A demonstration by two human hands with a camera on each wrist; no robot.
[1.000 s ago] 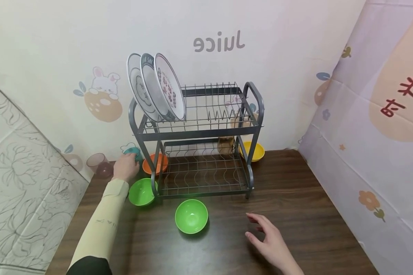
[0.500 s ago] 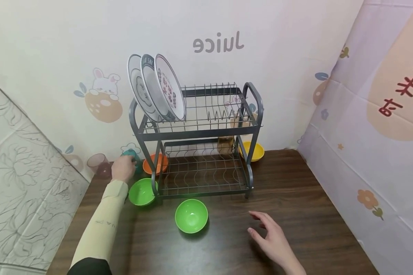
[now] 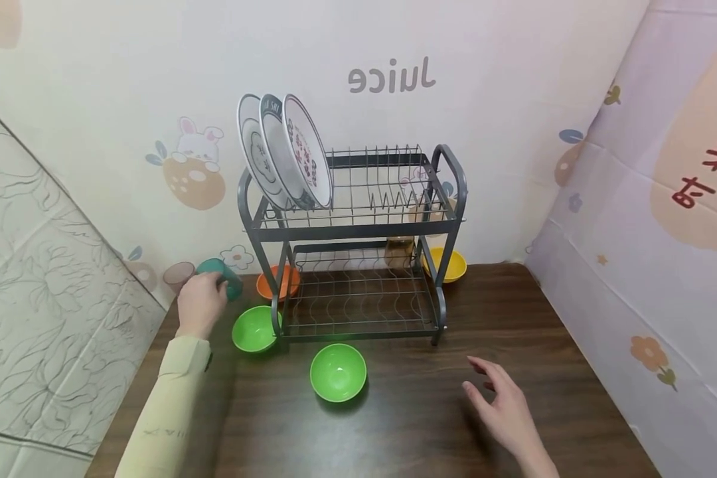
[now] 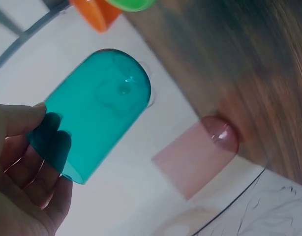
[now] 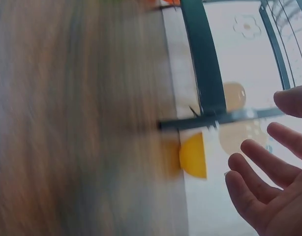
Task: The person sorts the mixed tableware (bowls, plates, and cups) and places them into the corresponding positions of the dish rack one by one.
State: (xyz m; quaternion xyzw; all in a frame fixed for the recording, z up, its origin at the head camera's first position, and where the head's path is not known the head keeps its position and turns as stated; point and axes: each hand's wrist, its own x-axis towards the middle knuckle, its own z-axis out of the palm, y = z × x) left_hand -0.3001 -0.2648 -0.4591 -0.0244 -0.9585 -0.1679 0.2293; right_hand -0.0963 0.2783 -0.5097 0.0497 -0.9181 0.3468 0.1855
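My left hand [image 3: 200, 302] pinches a translucent teal cup [image 4: 99, 108] at its rim, thumb on the outside and fingers inside. In the left wrist view the cup's rounded base points away from the hand. In the head view the same cup [image 3: 232, 284] is tilted, close to the back wall. A translucent pink cup [image 4: 195, 155] stands beside it, partly behind my left hand in the head view. My right hand [image 3: 504, 408] hovers over the right side of the table with fingers loosely bent, holding nothing.
A two-tier dish rack [image 3: 352, 232] stands mid-table, with three plates [image 3: 311, 153] upright at its upper left. Green bowls [image 3: 338, 373] lie before and left of it. An orange bowl [image 3: 269, 282], an amber cup [image 3: 399, 252] and a yellow bowl [image 3: 452, 265] are near the wall.
My left hand has drawn back slightly towards me and left with the teal cup, which has become tilted. My right hand has shifted slightly right; the head view has also moved.
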